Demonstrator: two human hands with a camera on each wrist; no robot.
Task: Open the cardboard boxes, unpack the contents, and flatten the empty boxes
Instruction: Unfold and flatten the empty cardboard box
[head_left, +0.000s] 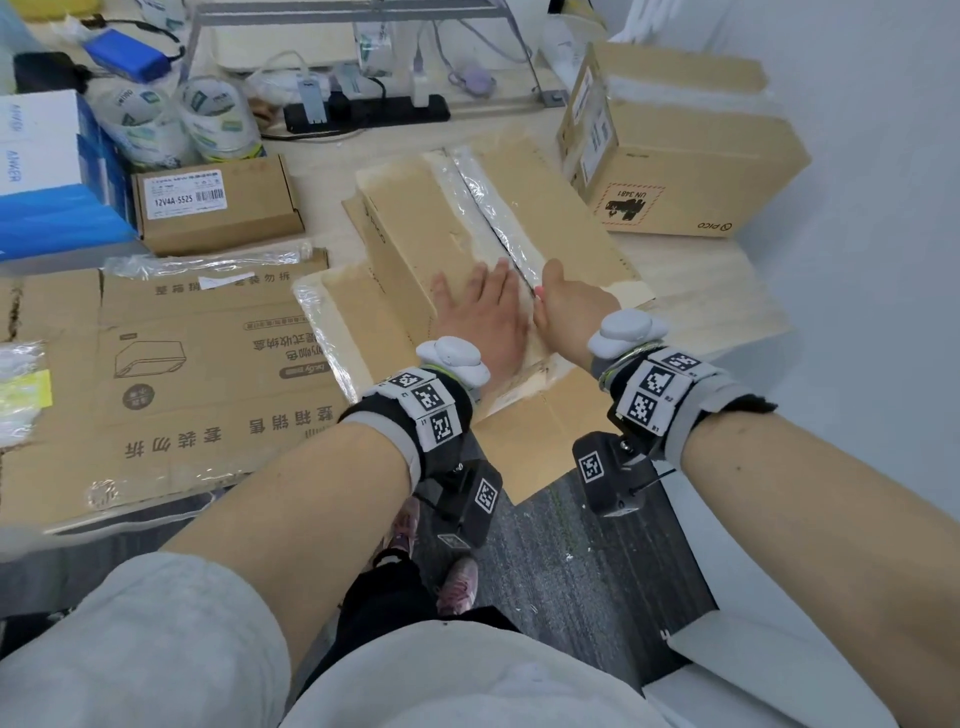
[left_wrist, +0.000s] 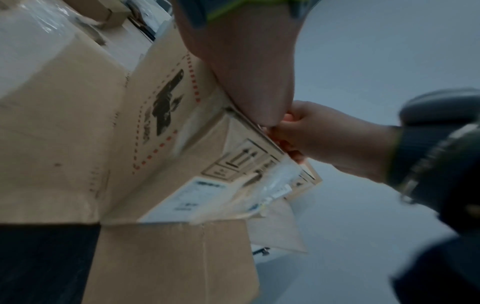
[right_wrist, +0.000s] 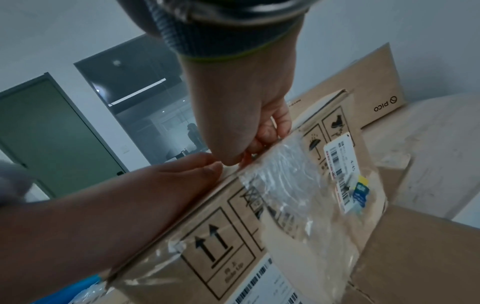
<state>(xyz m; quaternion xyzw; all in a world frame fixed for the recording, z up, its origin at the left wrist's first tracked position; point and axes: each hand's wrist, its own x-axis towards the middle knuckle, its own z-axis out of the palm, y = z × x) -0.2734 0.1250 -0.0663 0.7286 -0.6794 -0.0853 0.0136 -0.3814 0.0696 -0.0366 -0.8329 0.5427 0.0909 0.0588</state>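
Observation:
A taped cardboard box lies across the table's near edge, with clear tape along its top seam. My left hand rests flat on the box top, fingers straight, just left of the seam. My right hand is beside it, fingers curled over the flap edge at the seam. The left wrist view shows the right hand hooking that edge beside my left palm. From the right wrist, my right hand grips the edge above crinkled tape and a shipping label. The inside of the box is hidden.
A second closed PICO box stands at the back right. Flattened cardboard covers the table's left. A small brown box, tape rolls, a power strip and blue-white boxes crowd the back left. Dark floor lies below.

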